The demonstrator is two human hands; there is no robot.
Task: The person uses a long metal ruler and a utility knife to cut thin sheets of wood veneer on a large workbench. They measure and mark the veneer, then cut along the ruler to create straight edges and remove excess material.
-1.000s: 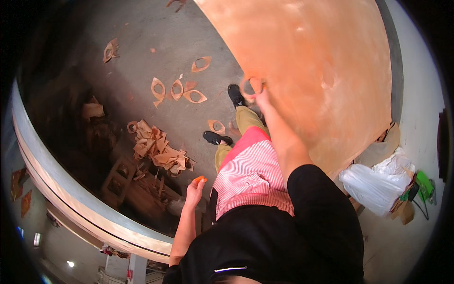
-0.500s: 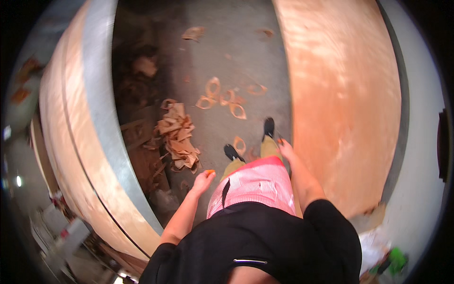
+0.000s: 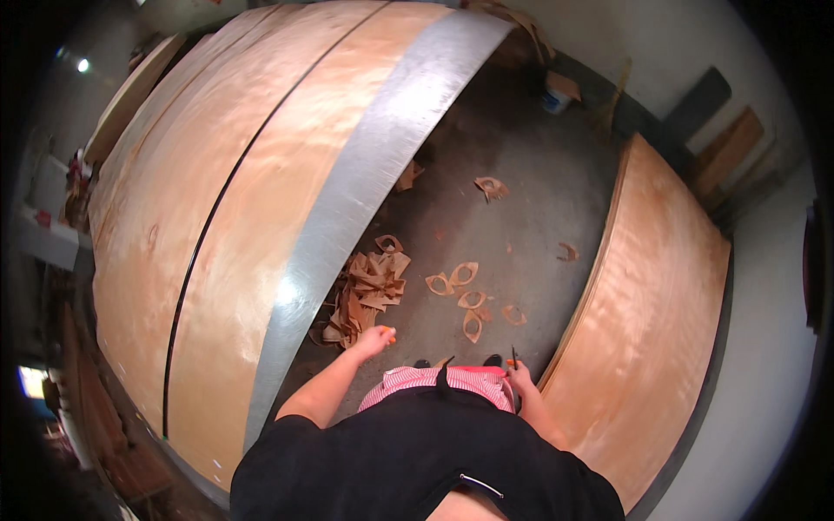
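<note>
My left hand (image 3: pixel 372 341) is held out low beside the pile of veneer scraps (image 3: pixel 375 282), its fingers curled together. Small orange patches show at its fingertips; whether they are a held piece or finger covers I cannot make out. My right hand (image 3: pixel 521 379), at my right hip near the low stack of wood sheets (image 3: pixel 647 321), is closed around a slim dark tool (image 3: pixel 514 354) that points up and away from me. Orange shows at these fingers too. Neither hand touches the sheets or the scraps.
A big table of pale wood sheets (image 3: pixel 287 148) with a metal edge strip (image 3: pixel 334 200) stands at my left. Veneer cut-outs with oval holes (image 3: pixel 472 300) lie on the grey floor (image 3: pixel 530 217). A broom (image 3: pixel 615 95), a bucket (image 3: pixel 556 94) and boards (image 3: pixel 728 152) are at the far wall.
My view has swung and tilted up, bringing the far wall, broom and bucket into sight. Both hands stay low at my sides. The dark tool in my right hand now shows plainly.
</note>
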